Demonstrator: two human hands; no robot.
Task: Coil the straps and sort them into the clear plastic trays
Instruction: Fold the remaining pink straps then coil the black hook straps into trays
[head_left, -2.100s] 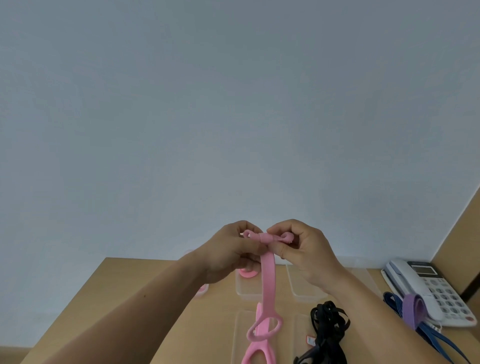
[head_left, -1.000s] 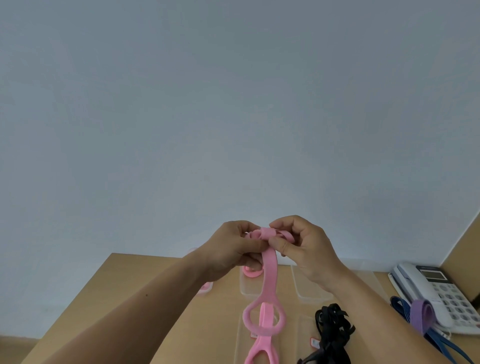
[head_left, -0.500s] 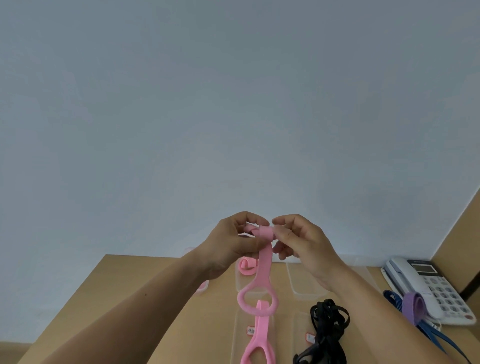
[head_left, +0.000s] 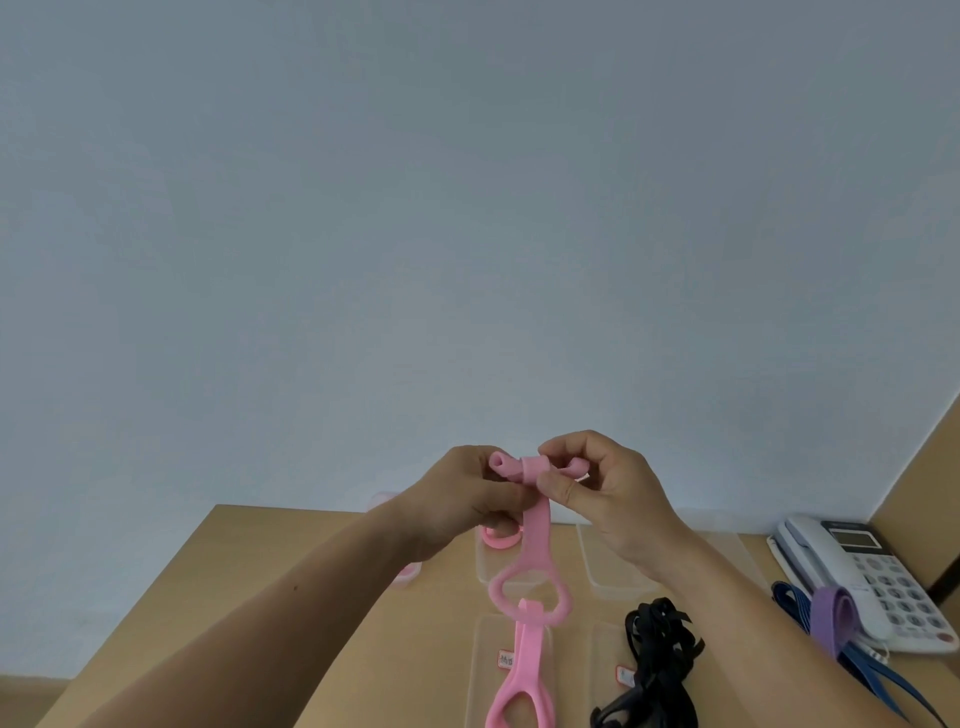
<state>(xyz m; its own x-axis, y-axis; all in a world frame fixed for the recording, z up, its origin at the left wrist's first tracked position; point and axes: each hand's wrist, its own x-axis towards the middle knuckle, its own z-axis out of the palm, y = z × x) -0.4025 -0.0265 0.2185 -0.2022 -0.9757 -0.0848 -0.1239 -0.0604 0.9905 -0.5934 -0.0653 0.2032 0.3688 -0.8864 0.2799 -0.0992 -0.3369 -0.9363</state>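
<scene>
Since two seconds ago the ring of the pink strap (head_left: 535, 540) has climbed nearer to the hands, so more of the band is now wound into the small roll at its top. The left hand (head_left: 457, 509) pinches one side of this roll and the right hand (head_left: 618, 499) pinches the other side. Both are raised above the far part of the table (head_left: 260, 540). The rest of the strap hangs down over the clear trays (head_left: 613, 571) in the middle of the table and leaves the picture at the near edge.

I judge that the coiling is perhaps half done. The next move calls for more turns of the roll, with the band kept flat and tight so that it does not spring open. Then it goes into the far tray, where a coiled pink strap (head_left: 500, 541) seems to lie already. Black straps (head_left: 660, 660) wait toward the near right edge.
</scene>
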